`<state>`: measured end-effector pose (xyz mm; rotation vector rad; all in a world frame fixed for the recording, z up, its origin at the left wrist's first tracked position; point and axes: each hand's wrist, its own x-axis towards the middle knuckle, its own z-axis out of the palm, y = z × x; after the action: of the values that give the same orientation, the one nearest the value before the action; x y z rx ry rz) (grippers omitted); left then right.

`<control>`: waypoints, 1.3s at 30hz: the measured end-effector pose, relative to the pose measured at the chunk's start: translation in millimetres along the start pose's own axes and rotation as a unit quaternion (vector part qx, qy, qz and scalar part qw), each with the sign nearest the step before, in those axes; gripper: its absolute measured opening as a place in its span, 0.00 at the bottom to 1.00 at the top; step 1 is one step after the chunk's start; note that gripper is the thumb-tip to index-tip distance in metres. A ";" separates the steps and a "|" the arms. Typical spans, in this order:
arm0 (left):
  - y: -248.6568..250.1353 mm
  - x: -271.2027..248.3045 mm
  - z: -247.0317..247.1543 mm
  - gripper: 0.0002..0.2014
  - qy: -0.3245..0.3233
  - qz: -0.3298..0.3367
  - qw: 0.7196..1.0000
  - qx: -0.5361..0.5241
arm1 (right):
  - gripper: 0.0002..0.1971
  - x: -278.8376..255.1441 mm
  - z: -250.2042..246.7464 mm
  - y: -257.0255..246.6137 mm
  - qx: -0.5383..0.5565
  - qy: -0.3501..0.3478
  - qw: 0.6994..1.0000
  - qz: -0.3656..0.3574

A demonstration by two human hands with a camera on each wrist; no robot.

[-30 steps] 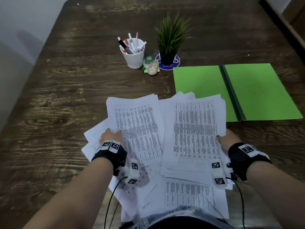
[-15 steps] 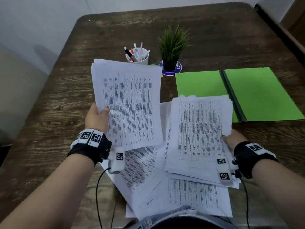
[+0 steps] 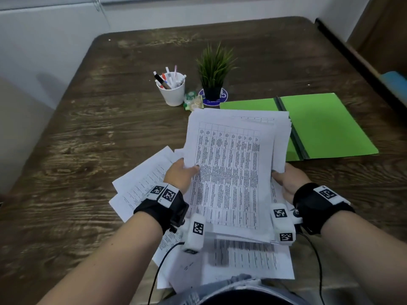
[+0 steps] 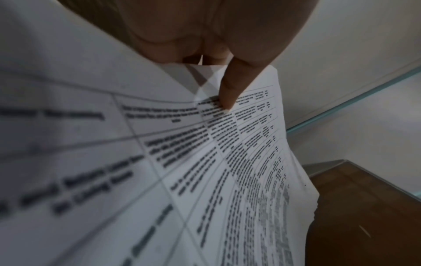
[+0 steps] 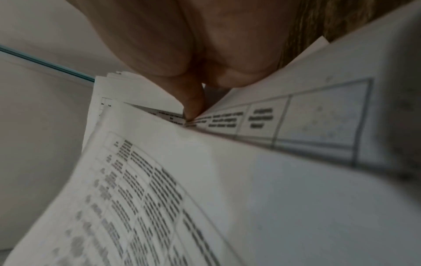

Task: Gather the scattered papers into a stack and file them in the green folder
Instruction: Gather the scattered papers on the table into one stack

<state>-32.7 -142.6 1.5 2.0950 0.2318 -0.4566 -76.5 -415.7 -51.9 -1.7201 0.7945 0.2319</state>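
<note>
- Left of the green folder [image 3: 326, 126], our left hand [image 3: 179, 175] and right hand [image 3: 288, 181] grip the paper stack [image 3: 233, 172].
- Only the wrist views show thumbs pinching its edges.

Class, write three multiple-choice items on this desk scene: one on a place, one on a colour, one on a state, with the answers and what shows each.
1. Where is the folder lying?
A. On the table, right of the held papers
B. Under the pen cup
C. On the floor

2. What colour is the pen cup?
A. Black
B. White
C. Green

3. What state is the folder in?
A. Closed
B. Standing upright
C. Lying open

Answers:
1 A: the head view shows it flat on the table, right of the papers that the left hand and right hand hold.
2 B: the cup is white, beside the plant.
3 C: both green leaves lie spread either side of the dark spine.
</note>
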 end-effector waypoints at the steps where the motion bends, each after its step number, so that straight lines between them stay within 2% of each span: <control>1: 1.1 -0.2 3.6 0.16 -0.001 -0.006 1.000 0.006 | 0.11 -3.0 0.4 -0.9 0.003 -0.009 1.000 -0.007; 3: 3.3 -0.5 10.2 0.17 0.005 -0.016 1.000 -0.001 | 0.06 -7.4 -0.3 -0.6 0.036 -0.029 0.999 -0.002; 7: 7.6 -0.7 21.9 0.26 0.020 -0.024 0.999 -0.043 | 0.15 -16.9 -4.2 -1.8 0.087 -0.005 0.996 0.033; 10: 9.7 -1.4 33.0 0.29 -0.012 -0.031 0.999 0.011 | 0.14 -17.7 -6.7 -1.8 0.081 0.031 0.995 0.040; 13: 10.1 -2.9 44.7 0.29 -0.031 -0.039 0.996 0.068 | 0.32 -18.7 -12.4 -2.8 0.039 0.041 0.995 0.084; 14: 10.0 -3.7 48.3 0.30 -0.031 -0.041 0.996 0.076 | 0.35 -16.8 -13.5 -0.3 0.007 0.026 0.997 0.079; 17: 8.2 -6.6 57.3 0.32 -0.039 -0.040 0.994 0.095 | 0.21 -13.1 -16.9 12.0 -0.063 -0.018 0.998 0.013; 20: -0.2 -4.0 67.1 0.28 -0.058 -0.030 0.994 0.084 | 0.20 -7.5 -23.5 20.8 -0.105 -0.025 0.994 -0.004; 22: -9.7 1.4 72.0 0.22 -0.070 -0.026 0.995 0.065 | 0.20 0.9 -29.9 27.5 -0.113 -0.018 0.993 0.011; 25: -23.5 16.4 70.4 0.17 -0.024 -0.039 0.997 0.061 | 0.20 16.6 -43.6 41.5 -0.121 0.015 0.992 0.043; 27: -31.1 27.0 63.5 0.17 0.026 -0.058 0.989 0.136 | 0.21 24.5 -54.5 49.1 -0.137 0.040 0.988 0.061; 30: -34.7 36.3 52.3 0.21 0.034 -0.062 0.962 0.265 | 0.22 36.9 -70.0 59.3 -0.161 0.051 0.982 0.087; 32: -33.5 44.2 48.9 0.25 0.021 -0.058 0.954 0.295 | 0.23 46.2 -76.4 65.0 -0.168 0.058 0.979 0.097; 35: -26.8 58.3 52.9 0.30 0.000 -0.084 0.958 0.275 | 0.23 55.7 -77.2 68.6 -0.169 0.068 0.978 0.105; 39: -14.1 66.2 70.8 0.34 -0.031 -0.127 0.975 0.180 | 0.21 65.1 -71.6 73.2 -0.160 0.071 0.978 0.112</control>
<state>6.7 -195.8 -70.7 2.4109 0.4100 -0.7627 -90.4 -513.8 -122.0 -1.9638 1.1063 0.4127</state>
